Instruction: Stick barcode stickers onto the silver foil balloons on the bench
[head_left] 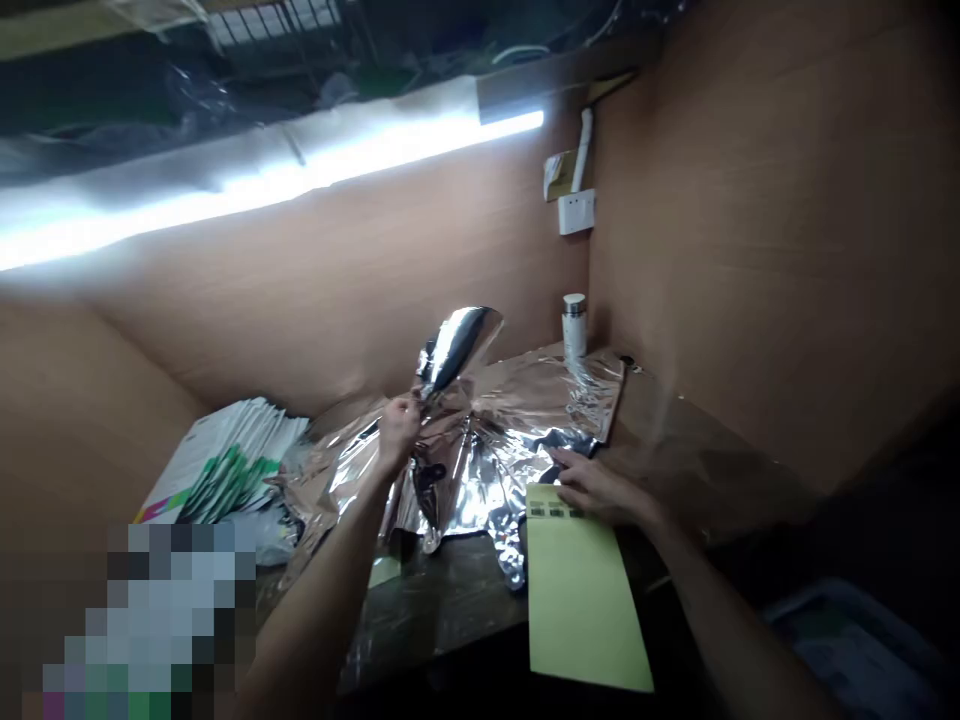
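Around the white bottle [574, 325], several things are crowding the work: a tangle of clear strands [589, 390] is lying right in front of it, a socket [577, 212] is sitting on the wall above it, and a long tube light [360, 160] is glaring above and to its left. Well left of the bottle and nearer the person, a fanned stack of white and green packets [217, 460] is lying beside some clear plastic [266, 540]. Nearer the person than the bottle, a yellow sheet [585, 600] with small dark printed marks is reaching up under the right hand [600, 490], just beside the silver foil [469, 495].

The foil is spreading in front of the bottle and to its left, mirror-bright with coppery patches, creases radiating through its middle, a curved flap standing up and rounded tabs drooping at its near edge. Left of the bottle, the left hand [400, 430] is pinching the foil below that flap. The right hand's fingers are reaching toward the foil's near edge; whether they are gripping anything, I cannot tell.
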